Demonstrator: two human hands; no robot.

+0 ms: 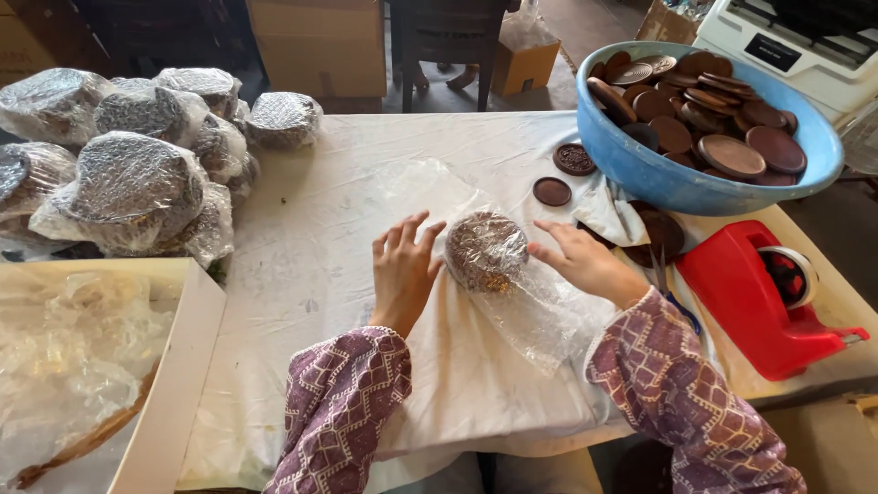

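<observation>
Left hand (pixel 402 270) flat and open on the white cloth (pixel 311 265), fingers spread, fingertips (pixel 430 230) touching the left edge of a round brown disc wrapped in clear plastic film (pixel 487 249); right hand (pixel 585 261) open too, fingers extended toward the bundle's right side, pressing on the film, gripping nothing. Bundle lying at the middle of the cloth between both hands, loose film trailing toward the near edge. Stack of film-wrapped discs (pixel 137 174) at far left, blue basin of bare brown discs (pixel 709 119) at upper right, red tape dispenser (pixel 759 297) just right of the right wrist.
</observation>
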